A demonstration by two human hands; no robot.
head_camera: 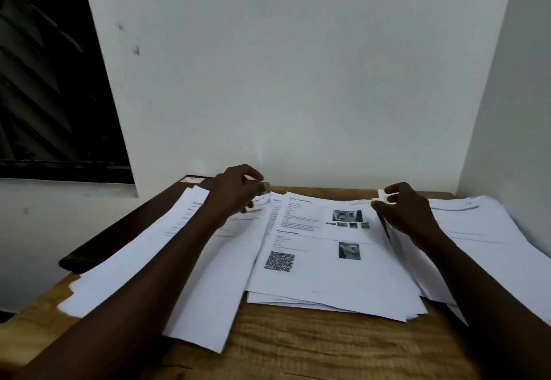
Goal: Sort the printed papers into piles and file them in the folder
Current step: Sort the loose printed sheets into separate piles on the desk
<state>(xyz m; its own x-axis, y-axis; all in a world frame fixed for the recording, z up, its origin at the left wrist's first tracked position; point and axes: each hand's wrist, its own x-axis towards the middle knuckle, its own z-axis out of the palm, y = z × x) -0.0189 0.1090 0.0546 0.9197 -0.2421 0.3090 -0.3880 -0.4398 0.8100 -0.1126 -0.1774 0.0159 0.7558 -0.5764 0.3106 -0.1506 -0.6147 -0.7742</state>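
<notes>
Printed papers lie in three loose piles on a wooden table (298,347). The centre pile (328,269) shows a sheet with a QR code and small photos. A left pile (134,263) lies partly over a dark folder (119,227). A right pile (492,230) spreads to the table's right edge. My left hand (235,191) is at the far edge of the sheets between the left and centre piles, with thumb and fingers curled as if pinching them; it is blurred. My right hand (402,212) pinches the centre pile's top right corner and lifts its right edge.
A white wall stands right behind the table, and another wall closes in on the right. A dark window (53,81) is at the left. The dark folder juts past the table's left edge. Bare wood shows along the near edge.
</notes>
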